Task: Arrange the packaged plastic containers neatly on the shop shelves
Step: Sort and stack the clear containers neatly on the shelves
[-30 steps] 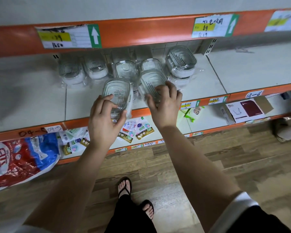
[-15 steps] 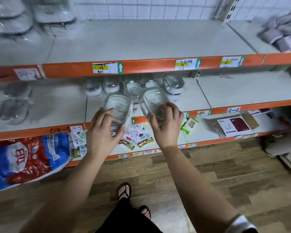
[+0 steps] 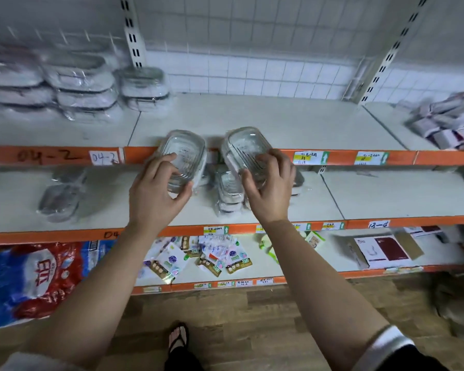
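My left hand (image 3: pixel 156 191) grips a clear ribbed plastic container (image 3: pixel 184 151) in film wrap, held at the orange front edge of the upper shelf (image 3: pixel 252 121). My right hand (image 3: pixel 268 188) grips a second clear container (image 3: pixel 245 149) of the same kind, level with the first and a little to its right. Both containers tilt with their lids toward me. Several more wrapped containers (image 3: pixel 229 191) sit on the middle shelf (image 3: pixel 386 194) behind my hands. Stacks of larger wrapped containers (image 3: pixel 83 87) stand at the upper shelf's left rear.
A pile of small boxes (image 3: pixel 447 124) lies at the upper shelf's right. A dark wrapped container (image 3: pixel 62 199) sits left on the middle shelf. The bottom shelf holds sachets (image 3: pixel 198 258), a red and blue bag (image 3: pixel 35 277) and an open carton (image 3: pixel 381 250). My sandalled foot (image 3: pixel 178 338) stands on wood flooring.
Both hands have lifted their containers from the middle shelf up to the front edge of the upper shelf. The view has tilted upward, showing the upper shelf and its stacks.
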Tool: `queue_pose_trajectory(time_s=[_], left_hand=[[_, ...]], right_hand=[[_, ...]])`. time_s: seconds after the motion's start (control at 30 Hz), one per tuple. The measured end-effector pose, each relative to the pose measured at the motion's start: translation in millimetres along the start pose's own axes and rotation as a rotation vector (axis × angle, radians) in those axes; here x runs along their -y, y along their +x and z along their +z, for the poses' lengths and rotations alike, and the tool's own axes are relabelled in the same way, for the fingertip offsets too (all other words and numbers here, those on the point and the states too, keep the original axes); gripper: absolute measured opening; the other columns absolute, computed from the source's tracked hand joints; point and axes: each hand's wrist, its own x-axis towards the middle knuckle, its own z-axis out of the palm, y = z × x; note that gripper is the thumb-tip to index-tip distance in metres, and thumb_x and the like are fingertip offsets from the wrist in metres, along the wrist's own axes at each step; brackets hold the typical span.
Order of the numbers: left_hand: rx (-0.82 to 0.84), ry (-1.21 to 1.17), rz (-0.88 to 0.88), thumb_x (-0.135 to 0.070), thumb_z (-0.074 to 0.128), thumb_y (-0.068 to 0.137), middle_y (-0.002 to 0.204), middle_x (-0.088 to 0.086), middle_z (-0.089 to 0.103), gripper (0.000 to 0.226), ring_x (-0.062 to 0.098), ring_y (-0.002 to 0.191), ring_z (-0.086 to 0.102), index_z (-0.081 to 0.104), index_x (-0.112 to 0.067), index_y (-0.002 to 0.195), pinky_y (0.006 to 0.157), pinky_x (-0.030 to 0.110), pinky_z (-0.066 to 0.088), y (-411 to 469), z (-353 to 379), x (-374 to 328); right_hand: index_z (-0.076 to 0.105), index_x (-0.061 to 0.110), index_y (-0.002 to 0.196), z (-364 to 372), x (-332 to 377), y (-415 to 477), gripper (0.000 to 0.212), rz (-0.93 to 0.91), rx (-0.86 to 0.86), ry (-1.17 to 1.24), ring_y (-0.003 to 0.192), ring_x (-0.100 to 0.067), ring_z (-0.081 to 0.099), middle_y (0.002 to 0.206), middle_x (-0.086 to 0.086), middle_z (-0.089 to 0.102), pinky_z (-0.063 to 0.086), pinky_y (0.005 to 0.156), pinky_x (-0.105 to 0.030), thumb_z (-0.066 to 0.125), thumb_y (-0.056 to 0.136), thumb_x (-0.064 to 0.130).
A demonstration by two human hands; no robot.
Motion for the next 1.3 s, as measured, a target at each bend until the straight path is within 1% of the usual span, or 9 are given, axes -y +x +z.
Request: queue_pose_trajectory(time_s=[0.2, 0.33, 0.5, 0.6, 0.73, 0.8, 0.97, 1.17, 1.3], left_hand=[[0.12, -0.033, -0.096, -0.028, 0.069, 0.079, 0.121, 0.009, 0.062, 0.027, 0.03, 0.112, 0.057, 0.059, -0.008, 0.093, 0.09, 0.039, 0.046, 50.5, 1.2, 46.7], [0.196, -0.102, -0.179, -0.018, 0.074, 0.079, 0.114, 0.009, 0.061, 0.027, 0.028, 0.106, 0.057, 0.056, -0.009, 0.097, 0.085, 0.037, 0.046, 77.8, 6.0, 75.0], [0.319, -0.037, -0.204, -0.027, 0.056, 0.076, 0.125, 0.009, 0.061, 0.048, 0.034, 0.121, 0.049, 0.064, -0.011, 0.121, 0.106, 0.042, 0.036, 109.8, 12.3, 107.7], [0.349, -0.007, -0.215, -0.012, 0.061, 0.082, 0.132, 0.006, 0.057, 0.042, 0.034, 0.129, 0.044, 0.065, -0.015, 0.124, 0.111, 0.043, 0.03, 119.0, 17.9, 122.5], [0.375, -0.02, -0.261, -0.035, 0.052, 0.076, 0.121, 0.006, 0.057, 0.039, 0.032, 0.117, 0.05, 0.061, -0.015, 0.108, 0.099, 0.043, 0.039, 130.3, 27.0, 125.7], [0.356, 0.011, -0.276, -0.049, 0.065, 0.078, 0.113, 0.004, 0.059, 0.041, 0.03, 0.11, 0.052, 0.057, -0.017, 0.102, 0.095, 0.042, 0.041, 132.7, 33.5, 127.0], [0.284, -0.02, -0.238, -0.042, 0.085, 0.067, 0.1, 0.005, 0.06, 0.05, 0.029, 0.099, 0.055, 0.057, -0.011, 0.095, 0.085, 0.038, 0.043, 134.4, 28.4, 134.1], [0.171, -0.017, -0.116, -0.037, 0.08, 0.076, 0.124, 0.015, 0.054, 0.056, 0.033, 0.12, 0.047, 0.059, -0.005, 0.118, 0.101, 0.039, 0.037, 161.2, 7.4, 137.5], [0.244, 0.017, -0.1, -0.041, 0.073, 0.083, 0.141, 0.017, 0.043, 0.072, 0.033, 0.132, 0.037, 0.045, -0.006, 0.139, 0.111, 0.04, 0.029, 200.9, 3.2, 140.6]], right_hand=[[0.066, 0.004, 0.104, 39.4, 11.7, 49.8, 0.029, -0.002, 0.08, -0.062, 0.107, -0.038, 0.049, 0.12, -0.019, 0.054, 0.038, 0.096, -0.042, 0.074, 0.081, 0.02], [0.067, 0.005, 0.11, 68.8, 14.0, 74.7, 0.031, 0.016, 0.242, -0.105, 0.11, -0.038, 0.046, 0.119, -0.017, 0.055, 0.038, 0.098, -0.04, 0.069, 0.084, 0.023], [0.071, 0.007, 0.107, 97.2, 14.3, 99.6, 0.023, -0.026, 0.328, -0.119, 0.11, -0.036, 0.051, 0.111, -0.016, 0.062, 0.033, 0.102, -0.037, 0.062, 0.088, 0.014], [0.073, 0.009, 0.107, 113.2, 11.1, 110.1, 0.026, -0.029, 0.36, -0.146, 0.113, -0.033, 0.054, 0.11, -0.013, 0.066, 0.029, 0.109, -0.036, 0.06, 0.085, 0.005], [0.069, 0.007, 0.107, 127.6, 9.3, 120.3, 0.026, 0.076, 0.377, -0.125, 0.117, -0.037, 0.046, 0.111, -0.011, 0.062, 0.037, 0.096, -0.032, 0.059, 0.083, 0.004], [0.067, 0.009, 0.103, 131.9, 9.2, 123.4, 0.02, 0.1, 0.359, -0.115, 0.117, -0.033, 0.044, 0.109, -0.009, 0.059, 0.043, 0.087, -0.036, 0.062, 0.084, 0.015], [0.057, 0.012, 0.096, 145.8, 9.6, 133.8, 0.036, 0.14, 0.345, -0.185, 0.113, -0.026, 0.039, 0.106, -0.004, 0.049, 0.036, 0.068, -0.031, 0.072, 0.079, 0.04], [0.055, 0.009, 0.101, 162.3, 13.7, 142.2, 0.043, 0.151, 0.371, -0.157, 0.114, -0.028, 0.038, 0.11, -0.006, 0.049, 0.035, 0.073, -0.03, 0.073, 0.08, 0.042], [0.056, 0.007, 0.103, 174.4, 23.1, 143.1, 0.041, 0.102, 0.411, -0.123, 0.115, -0.029, 0.039, 0.11, -0.008, 0.05, 0.035, 0.078, -0.03, 0.073, 0.082, 0.038]])
